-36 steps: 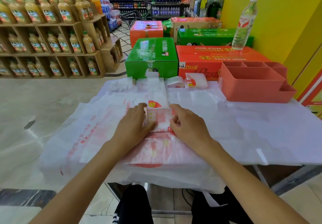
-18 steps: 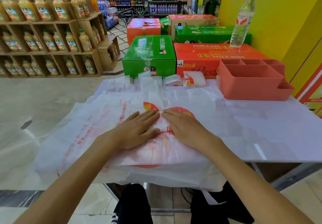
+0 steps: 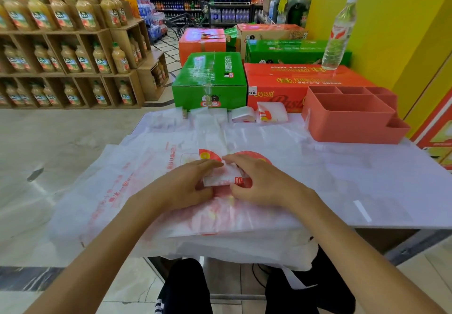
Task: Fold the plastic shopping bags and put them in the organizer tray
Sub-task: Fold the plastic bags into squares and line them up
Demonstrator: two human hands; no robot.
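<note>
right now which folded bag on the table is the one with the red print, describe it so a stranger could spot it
Find the salmon organizer tray at the far right of the white table. Just to its left, along the far edge, sits a row of small folded bags. The folded bag with red print is the one nearest the tray; the others in the row look plain white.

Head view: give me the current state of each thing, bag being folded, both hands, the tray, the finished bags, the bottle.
folded bag: small packet, gripped between both hands on the pile
left hand: holds the packet's left edge
right hand: holds the packet's right edge
bag pile: flat, unfolded, spread over the table
organizer tray: upright; visible compartments hold no bags
finished folded bags: lying at the table's far edge, outside the tray
water bottle: upright, capped, on a red carton
</note>
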